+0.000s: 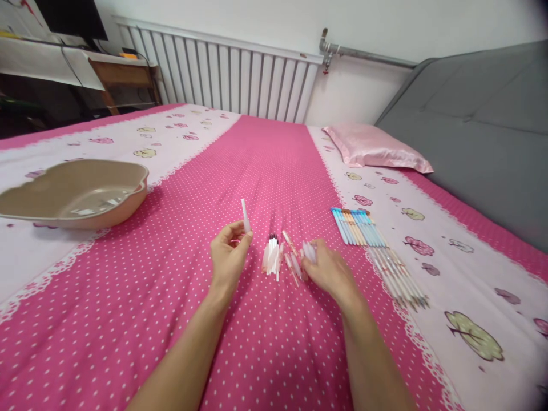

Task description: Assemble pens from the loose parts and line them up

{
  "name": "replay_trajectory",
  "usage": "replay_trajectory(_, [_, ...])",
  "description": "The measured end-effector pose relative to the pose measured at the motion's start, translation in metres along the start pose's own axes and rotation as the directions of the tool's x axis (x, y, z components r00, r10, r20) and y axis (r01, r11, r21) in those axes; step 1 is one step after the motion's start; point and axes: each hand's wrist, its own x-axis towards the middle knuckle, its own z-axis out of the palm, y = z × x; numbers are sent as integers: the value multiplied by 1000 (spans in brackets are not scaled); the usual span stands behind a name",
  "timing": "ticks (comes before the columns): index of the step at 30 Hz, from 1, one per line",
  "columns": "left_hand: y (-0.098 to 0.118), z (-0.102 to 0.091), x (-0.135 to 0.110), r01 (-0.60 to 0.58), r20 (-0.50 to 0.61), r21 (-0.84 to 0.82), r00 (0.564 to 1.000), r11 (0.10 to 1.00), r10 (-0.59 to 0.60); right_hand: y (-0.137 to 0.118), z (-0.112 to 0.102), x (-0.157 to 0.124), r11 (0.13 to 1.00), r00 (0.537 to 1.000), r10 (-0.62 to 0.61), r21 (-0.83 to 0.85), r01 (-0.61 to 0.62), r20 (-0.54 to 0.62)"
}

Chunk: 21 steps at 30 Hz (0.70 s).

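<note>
In the head view, the left hand point(226, 252) pinches a slim white piece point(245, 216) between thumb and fingertips, its narrow end pointing up, above the pink dotted sheet point(261, 165). The right hand point(330, 266) curls its fingers around some pale translucent pieces point(309, 252), too blurred to count. Between the hands lies a bunch of white sticks point(273, 256) with dark tips at the far end, and just beside it, toward the right hand, lie loose pink pen parts point(289, 242) at various angles. Further right, blue and orange pens point(353, 227) lie side by side in a row, with a second row of pale pens point(398, 277) nearer the camera. A beige basin point(124, 214) stands well apart on the left, and a pink pillow point(377, 146) rests near the gray headboard point(466, 125)
</note>
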Motion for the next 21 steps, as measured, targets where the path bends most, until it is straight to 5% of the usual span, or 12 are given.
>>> replay_trajectory(9, [4, 1, -2, 33, 27, -5, 999, 999, -33, 18, 14, 16, 995, 985, 58, 91, -43, -161])
replay_trajectory(21, [5, 0, -2, 42, 30, 15, 999, 999, -43, 19, -10, 6, 986, 964, 163, -1, -167, -211])
